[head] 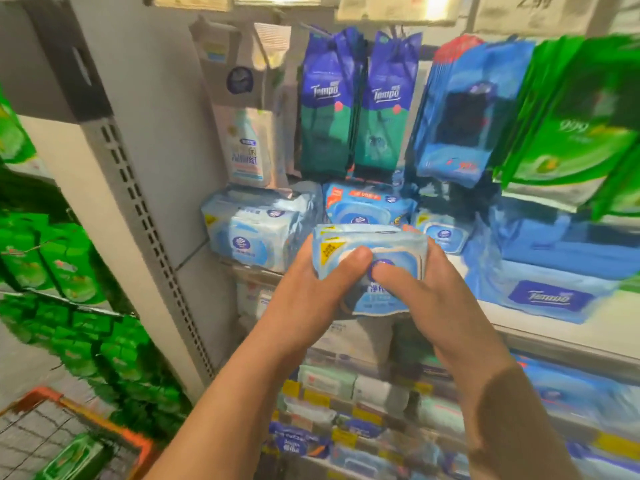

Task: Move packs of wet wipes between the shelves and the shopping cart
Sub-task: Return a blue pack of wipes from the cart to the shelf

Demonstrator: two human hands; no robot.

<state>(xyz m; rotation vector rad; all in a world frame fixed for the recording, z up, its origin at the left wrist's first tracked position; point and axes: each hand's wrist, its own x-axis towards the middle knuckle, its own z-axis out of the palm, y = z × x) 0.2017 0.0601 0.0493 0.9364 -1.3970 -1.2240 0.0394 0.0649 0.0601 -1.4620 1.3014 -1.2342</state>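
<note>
Shopping cart (104,424), orange rim with wire mesh, is seen at 7 o'clock; a green wipes pack (74,457) lies inside it. Green packs (52,265) are stacked on the neighbouring bay at 9 o'clock, beside the grey perforated upright (145,216).

Light-blue wipes pack (372,268) is held at frame centre, in front of the shelf edge, between both hands. Left hand (311,289): thumb curled over the pack's front, fingers wrapped behind its left end. Right hand (436,299): thumb pressed on the front label, fingers round the right end. Grip is closed on the pack from both sides.

Behind it, matching blue-white wipes packs (249,233) sit on the shelf (554,327) at 10–12 o'clock. Tempo hanging packs (356,105) are at 12 o'clock. A flat Tempo pack (550,296) lies at 3 o'clock. Green hanging packs (575,133) are at 2 o'clock. Lower shelves are blurred.
</note>
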